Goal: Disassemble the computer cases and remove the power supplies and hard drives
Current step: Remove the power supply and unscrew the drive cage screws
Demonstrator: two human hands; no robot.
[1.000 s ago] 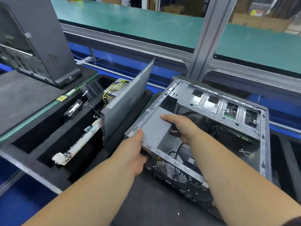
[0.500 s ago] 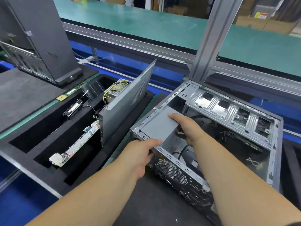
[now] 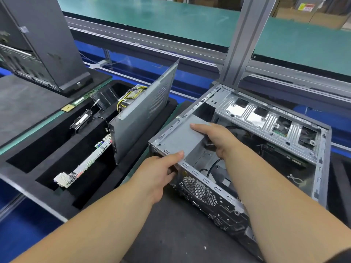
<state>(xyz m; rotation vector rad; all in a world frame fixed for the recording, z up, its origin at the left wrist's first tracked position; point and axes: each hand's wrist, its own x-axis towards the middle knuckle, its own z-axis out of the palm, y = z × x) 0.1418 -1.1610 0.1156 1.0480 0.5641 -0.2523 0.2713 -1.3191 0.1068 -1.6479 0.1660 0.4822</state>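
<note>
We grip the PSU [image 3: 182, 137] w/ both hands, left hand [image 3: 157, 173] & right hand [image 3: 216, 137], inside the open case [image 3: 321, 168]; next probably lift it out, cables free.

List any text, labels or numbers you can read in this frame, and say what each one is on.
No text here can be read.
Yellow sticker on a cardboard box behind the green belt: red and black print, too blurred.
Small white mark on the base of the black computer case at left: too small.
Open computer case, power supply: no lettering visible.
</note>
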